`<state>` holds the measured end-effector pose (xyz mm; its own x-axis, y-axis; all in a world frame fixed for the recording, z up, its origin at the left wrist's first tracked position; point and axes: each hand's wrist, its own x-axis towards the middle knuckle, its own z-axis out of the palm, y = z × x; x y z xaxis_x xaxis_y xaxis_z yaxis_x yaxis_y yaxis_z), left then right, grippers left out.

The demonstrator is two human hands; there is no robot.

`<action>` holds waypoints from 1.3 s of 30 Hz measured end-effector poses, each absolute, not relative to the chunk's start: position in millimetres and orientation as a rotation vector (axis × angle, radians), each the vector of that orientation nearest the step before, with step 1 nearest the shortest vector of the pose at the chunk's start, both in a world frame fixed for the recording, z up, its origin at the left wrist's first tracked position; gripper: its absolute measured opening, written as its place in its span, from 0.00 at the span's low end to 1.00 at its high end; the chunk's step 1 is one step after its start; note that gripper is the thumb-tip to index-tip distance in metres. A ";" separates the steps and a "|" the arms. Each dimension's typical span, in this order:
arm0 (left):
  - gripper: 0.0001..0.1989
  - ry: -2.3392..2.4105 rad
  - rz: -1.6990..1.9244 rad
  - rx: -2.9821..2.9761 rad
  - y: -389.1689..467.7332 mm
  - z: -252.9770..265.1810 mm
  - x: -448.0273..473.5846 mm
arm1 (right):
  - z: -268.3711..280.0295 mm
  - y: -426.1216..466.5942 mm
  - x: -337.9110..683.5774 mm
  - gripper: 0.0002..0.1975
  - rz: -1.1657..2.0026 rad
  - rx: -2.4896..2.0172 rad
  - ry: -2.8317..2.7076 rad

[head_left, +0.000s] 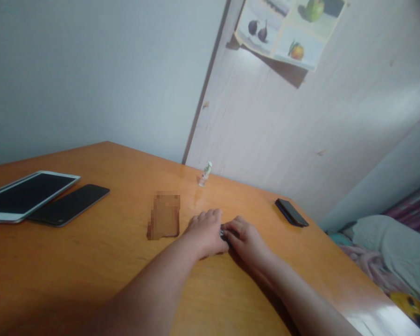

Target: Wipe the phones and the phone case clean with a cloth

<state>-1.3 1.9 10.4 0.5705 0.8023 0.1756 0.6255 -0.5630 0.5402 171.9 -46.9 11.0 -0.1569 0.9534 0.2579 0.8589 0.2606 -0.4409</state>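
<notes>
My left hand (pixel 207 233) is low over the table, back up, with its fingers curled over something mostly hidden beneath the palm. My right hand (pixel 243 233) meets it from the right, thumb and fingertips pinched together. A small dark and silvery piece (pixel 222 231) shows between the two hands; its kind is too small to make out. Just left of my left hand lies a see-through brownish phone case (pixel 165 219), partly blurred by pixels. Beyond the hands stands a small clear bottle (pixel 205 175) with a whitish cap.
On the left, a white-framed tablet (pixel 30 193) lies beside a black phone (pixel 70 205) on the wooden table (pixel 126 266). A dark folded wallet or case (pixel 291 213) lies near the right edge. Behind are a wall and a panel with a fruit poster (pixel 283 37); bedding (pixel 395 247) is at right.
</notes>
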 end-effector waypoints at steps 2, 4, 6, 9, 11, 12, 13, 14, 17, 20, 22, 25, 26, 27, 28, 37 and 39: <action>0.35 1.151 0.578 2.388 2.0 9.9 -1.1 | 9.1 -43.2 172.4 0.08 0.228 -1.653 -2.042; 0.36 1.156 0.579 2.392 1.6 9.8 -0.8 | 7.9 -40.1 178.1 0.08 0.179 -1.723 -1.976; 0.38 1.165 0.574 2.394 1.2 9.8 -0.6 | 8.0 -40.3 183.0 0.07 0.158 -1.767 -1.933; 0.39 1.173 0.546 2.406 0.8 9.6 -1.0 | 8.4 -44.9 179.8 0.08 0.199 -1.699 -2.004; 0.39 1.165 0.528 2.419 0.8 9.3 -1.5 | 7.6 -46.4 173.7 0.09 0.222 -1.614 -2.080; 0.39 1.162 0.522 2.424 0.8 9.3 -1.7 | 7.1 -45.9 171.7 0.09 0.217 -1.594 -2.102; 0.39 1.161 0.520 2.427 0.7 9.4 -1.9 | 6.6 -44.8 171.2 0.10 0.201 -1.598 -2.107; 0.38 1.164 0.520 2.427 0.6 9.6 -1.9 | 6.4 -43.3 172.4 0.10 0.175 -1.627 -2.093; 0.38 1.172 0.523 2.430 0.4 10.7 -1.7 | 7.7 -41.5 181.8 0.08 0.122 -1.758 -2.004; 0.36 1.164 0.512 2.440 0.6 11.8 -1.6 | 10.2 -46.7 185.2 0.07 0.171 -1.743 -2.000; 0.33 1.157 0.501 2.455 1.0 12.2 -1.8 | 12.2 -51.5 180.7 0.07 0.223 -1.665 -2.051; 0.28 1.152 0.481 2.486 1.4 12.7 -2.5 | 17.2 -55.7 175.6 0.07 0.283 -1.597 -2.114; 0.27 1.150 0.474 2.494 1.5 13.0 -2.8 | 19.6 -56.2 177.4 0.06 0.324 -1.590 -2.132; 0.26 1.146 0.467 2.501 1.5 13.5 -3.1 | 22.1 -56.5 181.6 0.06 0.382 -1.584 -2.146; 0.26 1.140 0.461 2.507 1.6 14.0 -3.5 | 24.5 -56.8 187.9 0.06 0.454 -1.579 -2.154; 0.22 1.122 0.434 2.551 0.3 17.0 -4.6 | 26.6 -60.3 224.2 0.04 0.428 -1.873 -1.961; 0.24 1.126 0.449 2.550 -0.1 15.9 -4.4 | 25.0 -60.8 216.4 0.04 0.465 -1.764 -1.999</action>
